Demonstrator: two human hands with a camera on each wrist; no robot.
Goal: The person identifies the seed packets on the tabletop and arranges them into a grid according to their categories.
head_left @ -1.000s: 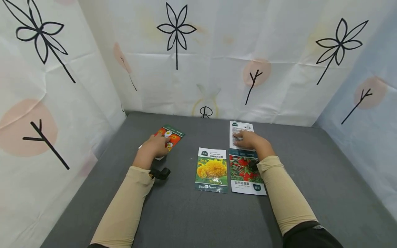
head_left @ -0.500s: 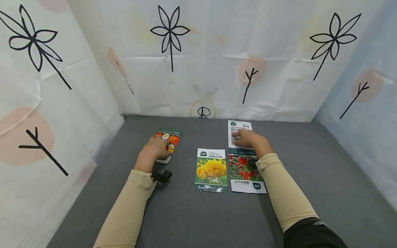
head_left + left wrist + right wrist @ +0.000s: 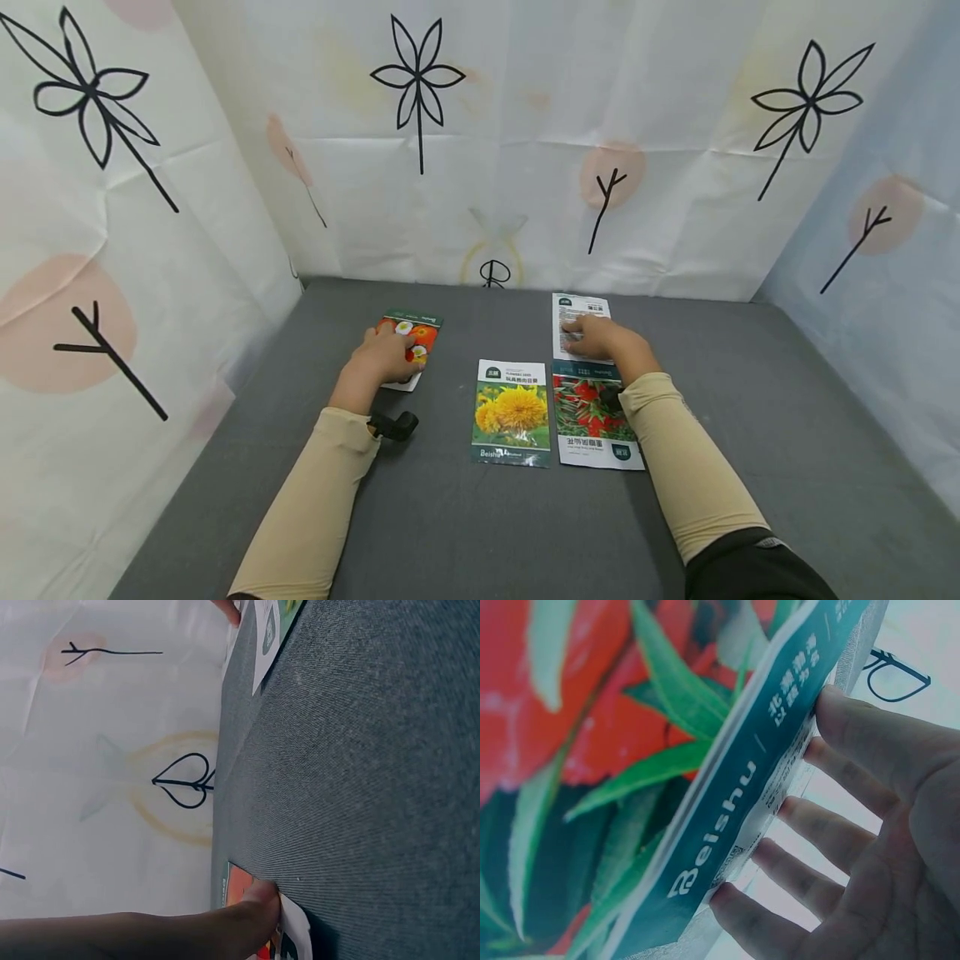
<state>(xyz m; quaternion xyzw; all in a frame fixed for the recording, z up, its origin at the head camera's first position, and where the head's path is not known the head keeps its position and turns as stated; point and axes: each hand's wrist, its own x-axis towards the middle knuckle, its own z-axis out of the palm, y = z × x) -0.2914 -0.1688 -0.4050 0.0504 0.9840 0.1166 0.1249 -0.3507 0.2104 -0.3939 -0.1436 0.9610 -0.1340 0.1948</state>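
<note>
My left hand (image 3: pixel 381 358) holds a flower seed packet (image 3: pixel 423 336) with orange and white blooms at the back left. In the left wrist view its thumb (image 3: pixel 259 900) lies on the packet's edge, and the lower end is slightly raised. The other fingers are mostly hidden there. At the back right, my right hand (image 3: pixel 603 337) touches a white, text-covered seed packet (image 3: pixel 566 310) with spread fingertips. Directly in front of that lies a red-flower seed packet (image 3: pixel 588 417), its lettering upside down. Between the hands, a yellow-flower seed packet (image 3: pixel 512 412) lies flat and upright.
A grey tabletop (image 3: pixel 465 533) carries all the packets. White patterned cloth (image 3: pixel 510 100) stands along the back and both sides. A black strap (image 3: pixel 395 426) sits on my left wrist.
The orange-flower packet has turned straighter and come slightly nearer, with my left hand on it. My right hand and the other packets stay in place; the head view shifted a little.
</note>
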